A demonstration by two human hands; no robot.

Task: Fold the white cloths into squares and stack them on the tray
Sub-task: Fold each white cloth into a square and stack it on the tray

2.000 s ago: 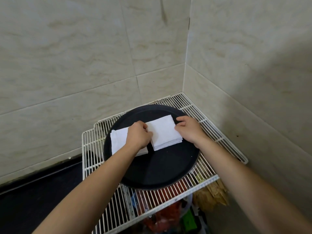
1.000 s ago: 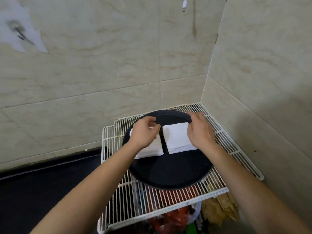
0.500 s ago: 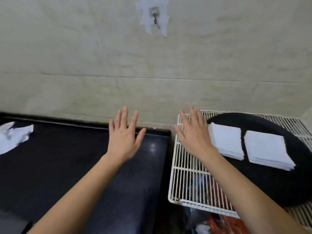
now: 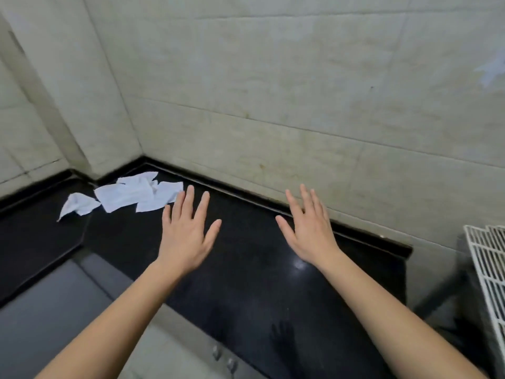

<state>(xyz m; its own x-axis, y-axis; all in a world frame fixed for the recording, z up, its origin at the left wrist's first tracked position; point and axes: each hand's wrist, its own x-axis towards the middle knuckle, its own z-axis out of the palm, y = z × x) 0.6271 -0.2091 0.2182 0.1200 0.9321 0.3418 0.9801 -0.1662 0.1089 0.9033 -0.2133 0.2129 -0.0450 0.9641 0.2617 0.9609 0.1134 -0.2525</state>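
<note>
Cloths (image 4: 128, 195), perhaps 4, lie crumpled far left on black counter (image 4: 246, 274); left hand (image 4: 185, 239) and right hand (image 4: 311, 236) hover splayed, empty

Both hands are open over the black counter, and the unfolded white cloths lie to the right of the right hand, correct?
No: the head view shows the unfolded white cloths on the left, beyond the left hand. Both hands are open over the black counter.

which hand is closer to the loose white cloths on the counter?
Left. The left hand is open, its fingertips just short of the white cloths in the far-left corner of the black counter. The right hand, also open, is further right, clearly apart from them.
</note>
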